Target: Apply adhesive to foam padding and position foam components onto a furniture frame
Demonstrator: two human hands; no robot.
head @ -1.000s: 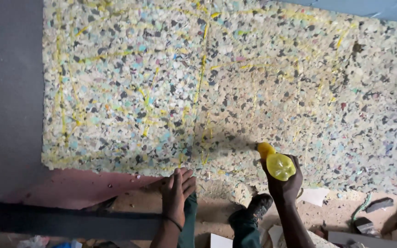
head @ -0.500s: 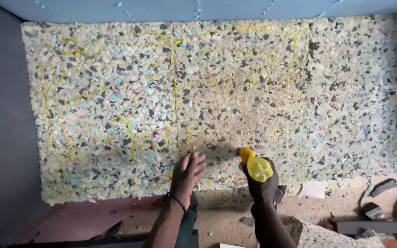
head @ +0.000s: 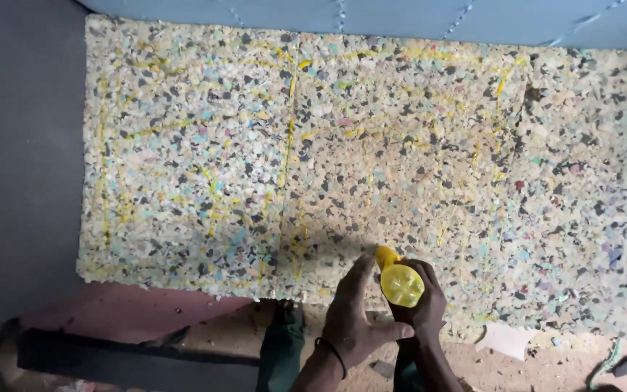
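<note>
A large slab of rebonded foam [head: 371,167], speckled in many colours, fills almost all of your view, and thin yellow lines [head: 288,138] cross it in a loose grid, probably glue laid in stripes so that a cover can stick. A blue quilted sheet [head: 415,18] lies along its far edge, and a dark grey surface [head: 19,160] runs along its left side. In front of the near edge you see a pink panel [head: 132,308], a dark bar [head: 139,359] and a sandy floor [head: 538,363] with some scraps on it.

Your right hand [head: 419,305] is closed around a yellow squeeze bottle [head: 399,279], which sits just over the near edge of the foam. You hold it with the nozzle pointing away from you and its ribbed bottom toward the camera; this seems a good position for pressing out a line onto the slab. Your left hand [head: 353,319] is open with spread fingers, just beside the bottle and touching the right hand with the thumb, probably to steady it. A dark band [head: 334,352] sits on the left wrist.
</note>
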